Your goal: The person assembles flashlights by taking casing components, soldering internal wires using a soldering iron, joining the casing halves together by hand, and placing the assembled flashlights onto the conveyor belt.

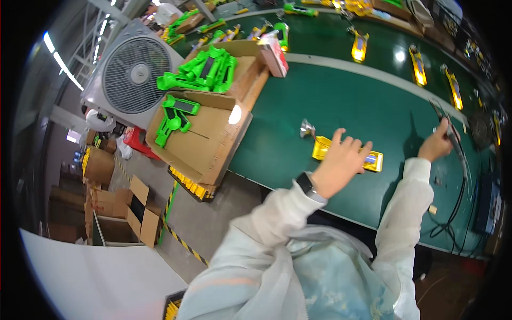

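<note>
My left hand (341,162) lies across a yellow lamp housing (375,160) on the green bench, fingers over its far edge and thumb at its near edge. Much of the housing is hidden beneath the hand. A round silver reflector (306,128) is beside the housing's left end. Off to the right, my right hand (436,143) is closed around a slim, corded tool that looks like a soldering iron (454,140). Its thin end points away from me, and a black cable (454,213) trails down from it.
Left of the bench, cardboard boxes (205,136) hold green housings (205,69); a large grey fan (136,69) stands behind them. More yellow housings (418,66) lie on a dark green strip (389,50) along the far side. A small red-and-white box (274,56) stands at the far left corner.
</note>
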`<move>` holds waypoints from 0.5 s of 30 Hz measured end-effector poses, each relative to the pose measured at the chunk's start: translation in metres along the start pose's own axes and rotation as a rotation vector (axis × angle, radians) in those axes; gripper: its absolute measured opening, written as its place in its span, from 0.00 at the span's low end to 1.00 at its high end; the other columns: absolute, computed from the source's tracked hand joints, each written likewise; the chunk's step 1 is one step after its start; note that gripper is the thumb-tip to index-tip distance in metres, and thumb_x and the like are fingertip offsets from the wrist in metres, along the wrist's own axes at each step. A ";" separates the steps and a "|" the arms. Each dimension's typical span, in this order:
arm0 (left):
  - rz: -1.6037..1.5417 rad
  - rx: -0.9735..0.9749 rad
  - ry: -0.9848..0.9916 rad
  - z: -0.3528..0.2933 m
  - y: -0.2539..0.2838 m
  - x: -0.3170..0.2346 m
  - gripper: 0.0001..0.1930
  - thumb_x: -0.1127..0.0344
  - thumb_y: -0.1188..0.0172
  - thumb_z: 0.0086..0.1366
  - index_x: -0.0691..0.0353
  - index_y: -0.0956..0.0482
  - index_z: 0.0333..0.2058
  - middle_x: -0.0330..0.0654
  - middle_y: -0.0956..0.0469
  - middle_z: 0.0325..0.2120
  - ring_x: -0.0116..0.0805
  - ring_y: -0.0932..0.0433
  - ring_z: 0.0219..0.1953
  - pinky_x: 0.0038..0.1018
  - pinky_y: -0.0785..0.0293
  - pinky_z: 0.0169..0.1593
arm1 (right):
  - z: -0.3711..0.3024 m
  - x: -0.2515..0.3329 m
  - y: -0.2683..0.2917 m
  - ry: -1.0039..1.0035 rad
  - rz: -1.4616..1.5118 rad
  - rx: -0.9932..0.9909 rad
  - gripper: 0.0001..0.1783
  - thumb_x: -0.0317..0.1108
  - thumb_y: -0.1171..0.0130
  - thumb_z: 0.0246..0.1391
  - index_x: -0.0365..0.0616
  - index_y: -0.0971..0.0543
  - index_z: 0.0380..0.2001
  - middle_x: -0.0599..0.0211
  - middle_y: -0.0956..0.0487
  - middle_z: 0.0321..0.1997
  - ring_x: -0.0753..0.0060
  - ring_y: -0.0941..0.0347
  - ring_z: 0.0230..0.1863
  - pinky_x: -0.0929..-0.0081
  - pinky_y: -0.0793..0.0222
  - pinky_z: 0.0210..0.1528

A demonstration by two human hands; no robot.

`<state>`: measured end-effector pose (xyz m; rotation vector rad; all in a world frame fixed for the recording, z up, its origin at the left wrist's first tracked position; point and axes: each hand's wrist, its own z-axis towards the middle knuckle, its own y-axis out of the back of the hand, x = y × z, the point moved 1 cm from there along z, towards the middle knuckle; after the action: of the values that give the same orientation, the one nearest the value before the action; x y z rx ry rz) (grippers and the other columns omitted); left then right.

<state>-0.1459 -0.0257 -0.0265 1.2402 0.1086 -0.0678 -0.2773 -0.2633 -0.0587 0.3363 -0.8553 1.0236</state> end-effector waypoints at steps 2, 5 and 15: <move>-0.008 -0.178 0.077 0.003 0.004 -0.006 0.32 0.57 0.39 0.44 0.59 0.36 0.49 0.44 0.33 0.42 0.38 0.34 0.46 0.39 0.48 0.54 | -0.006 0.014 -0.002 -0.064 -0.045 -0.007 0.12 0.34 0.42 0.45 0.35 0.29 0.27 0.60 0.25 0.26 0.71 0.30 0.27 0.74 0.33 0.33; -0.097 -0.210 0.195 -0.012 0.050 -0.007 0.32 0.57 0.39 0.46 0.58 0.39 0.51 0.46 0.38 0.49 0.40 0.38 0.50 0.40 0.48 0.54 | -0.005 0.012 -0.002 -0.067 0.011 0.017 0.11 0.33 0.44 0.47 0.35 0.30 0.29 0.60 0.26 0.28 0.73 0.30 0.28 0.77 0.32 0.33; 0.545 -0.024 1.122 -0.205 0.172 0.301 0.13 0.60 0.47 0.54 0.60 0.27 0.35 0.51 0.26 0.31 0.49 0.27 0.33 0.40 0.31 0.35 | -0.006 0.027 -0.012 -0.129 0.070 0.197 0.11 0.33 0.46 0.49 0.36 0.31 0.30 0.60 0.26 0.29 0.75 0.30 0.30 0.80 0.32 0.34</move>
<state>0.1624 0.2265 0.0334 1.1187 0.7277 1.1073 -0.2571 -0.2492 -0.0406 0.5475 -0.8888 1.1642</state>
